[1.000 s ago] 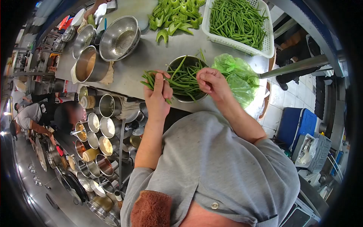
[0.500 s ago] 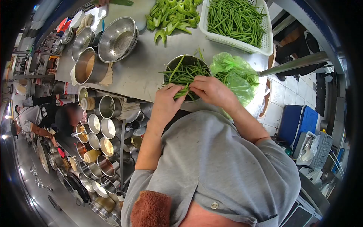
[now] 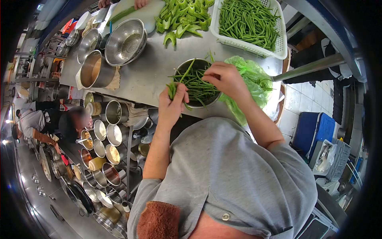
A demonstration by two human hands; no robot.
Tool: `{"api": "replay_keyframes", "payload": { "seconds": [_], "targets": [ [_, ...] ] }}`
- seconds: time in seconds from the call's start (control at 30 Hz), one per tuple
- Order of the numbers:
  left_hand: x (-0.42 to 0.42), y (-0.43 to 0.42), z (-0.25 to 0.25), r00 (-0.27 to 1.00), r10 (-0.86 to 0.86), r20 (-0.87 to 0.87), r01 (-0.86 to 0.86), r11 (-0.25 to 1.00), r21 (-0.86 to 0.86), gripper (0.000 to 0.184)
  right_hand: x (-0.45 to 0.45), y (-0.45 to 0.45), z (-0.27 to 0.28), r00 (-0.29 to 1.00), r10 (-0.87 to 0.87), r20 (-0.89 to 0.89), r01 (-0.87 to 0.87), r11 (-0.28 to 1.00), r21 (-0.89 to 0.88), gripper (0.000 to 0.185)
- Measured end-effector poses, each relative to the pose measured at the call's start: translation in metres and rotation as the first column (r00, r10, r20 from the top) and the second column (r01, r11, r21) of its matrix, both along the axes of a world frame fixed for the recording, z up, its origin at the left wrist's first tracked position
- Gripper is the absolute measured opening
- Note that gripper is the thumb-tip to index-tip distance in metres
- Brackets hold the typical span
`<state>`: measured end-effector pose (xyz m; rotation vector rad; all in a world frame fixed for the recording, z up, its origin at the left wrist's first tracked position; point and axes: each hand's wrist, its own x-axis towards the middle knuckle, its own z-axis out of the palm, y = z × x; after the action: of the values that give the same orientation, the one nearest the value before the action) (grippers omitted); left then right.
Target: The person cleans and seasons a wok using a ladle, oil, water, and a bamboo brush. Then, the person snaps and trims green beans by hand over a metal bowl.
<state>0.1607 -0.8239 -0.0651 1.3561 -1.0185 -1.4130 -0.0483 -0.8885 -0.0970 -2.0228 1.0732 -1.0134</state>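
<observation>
My left hand (image 3: pixel 171 105) is closed around a small bunch of green beans (image 3: pixel 171 90), just left of a round metal pot (image 3: pixel 207 104). Inside that pot lie many loose beans (image 3: pixel 195 88), several poking past the rim. Over the pot's right side is my right hand (image 3: pixel 226 77), its thumb and fingers pinched together; whatever is between the fingertips is too small to make out. A translucent green plastic bag (image 3: pixel 248 95) with more beans showing rests beside the pot, behind my right forearm.
A white basket (image 3: pixel 247 46) of green beans stands at the back right. Curved green vegetable pieces (image 3: pixel 185 18) are heaped beside it. Metal colander (image 3: pixel 125 42) and a deep saucepan (image 3: pixel 92 69) sit left. Another person's hand (image 3: pixel 140 3) holds a long green vegetable on a cutting board (image 3: pixel 150 20).
My hands have separated: the left moved left and down with the beans, the right moved right and up over the pot. Another person's hand has appeared on the long vegetable at the top.
</observation>
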Motion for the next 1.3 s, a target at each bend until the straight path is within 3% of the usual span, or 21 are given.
{"api": "replay_keyframes", "payload": {
  "seconds": [0.03,0.07,0.13,0.2,0.33,0.47,0.53,0.67,0.73,0.77,0.83,1.0,1.07,1.17,1.3],
  "targets": [
    [-0.001,-0.001,-0.002,1.000,-0.004,-0.001,0.004,1.000,-0.001,0.012,-0.001,-0.002,-0.003,0.959,-0.036,-0.281,-0.010,0.987,-0.163,0.015],
    [-0.001,-0.002,-0.007,1.000,0.007,-0.005,-0.007,1.000,-0.029,0.013,0.000,0.000,-0.007,0.959,-0.041,-0.282,-0.006,0.986,-0.166,0.015],
    [-0.002,-0.003,-0.011,1.000,0.019,-0.007,-0.020,0.998,-0.061,0.014,0.009,0.004,-0.017,0.855,-0.025,-0.517,-0.061,0.987,-0.149,0.022],
    [-0.002,-0.001,-0.013,0.997,-0.018,0.072,0.020,0.999,-0.027,0.016,0.018,0.006,-0.021,0.821,-0.008,-0.570,-0.066,0.992,-0.109,0.021],
    [-0.003,-0.003,-0.014,0.998,-0.029,0.051,0.026,0.998,0.050,0.016,0.021,0.004,-0.029,0.771,0.006,-0.637,-0.028,0.999,-0.024,0.019],
    [0.000,-0.006,-0.028,0.983,-0.007,0.184,0.010,1.000,-0.018,0.017,0.006,0.011,-0.015,0.896,-0.026,-0.442,0.037,0.999,0.015,0.017],
    [-0.005,-0.004,-0.021,0.974,-0.046,0.223,0.055,0.998,-0.034,0.019,0.002,0.014,-0.005,0.982,-0.074,-0.176,0.093,0.991,0.100,0.009],
    [-0.014,-0.007,-0.027,0.974,-0.111,0.197,0.108,0.994,0.024,0.020,0.009,0.023,0.007,0.985,-0.171,-0.004,0.170,0.978,0.124,0.009],
    [-0.018,-0.009,-0.030,0.985,-0.106,0.134,0.102,0.994,0.036,0.020,0.015,0.026,0.007,0.976,-0.125,0.178,0.114,0.991,0.067,0.008],
    [-0.020,-0.009,-0.027,0.985,-0.113,0.134,0.109,0.993,0.035,0.020,0.018,0.027,0.004,0.975,-0.131,0.178,0.121,0.990,0.066,0.008],
    [-0.023,-0.007,-0.020,0.981,0.058,-0.186,-0.047,0.997,0.060,0.019,0.022,0.030,-0.007,0.972,0.029,0.233,-0.025,1.000,-0.019,0.009],
    [-0.019,-0.004,-0.024,0.986,0.100,-0.132,-0.104,0.994,-0.023,0.018,0.021,0.031,-0.008,0.984,0.042,0.171,-0.039,0.999,-0.023,0.012],
    [-0.020,-0.002,-0.025,0.990,0.104,-0.096,-0.107,0.994,-0.027,0.018,0.019,0.031,-0.005,0.997,0.072,0.032,-0.070,0.996,-0.049,0.014],
    [-0.019,-0.001,-0.029,0.993,0.102,-0.065,-0.108,0.989,-0.102,0.019,0.018,0.028,-0.010,0.997,0.074,-0.034,-0.076,0.995,-0.064,0.014],
    [-0.015,0.001,-0.030,0.992,0.113,-0.064,-0.120,0.986,-0.113,0.021,0.017,0.027,-0.009,0.996,0.083,-0.010,-0.084,0.995,-0.056,0.011]
  ]
}}
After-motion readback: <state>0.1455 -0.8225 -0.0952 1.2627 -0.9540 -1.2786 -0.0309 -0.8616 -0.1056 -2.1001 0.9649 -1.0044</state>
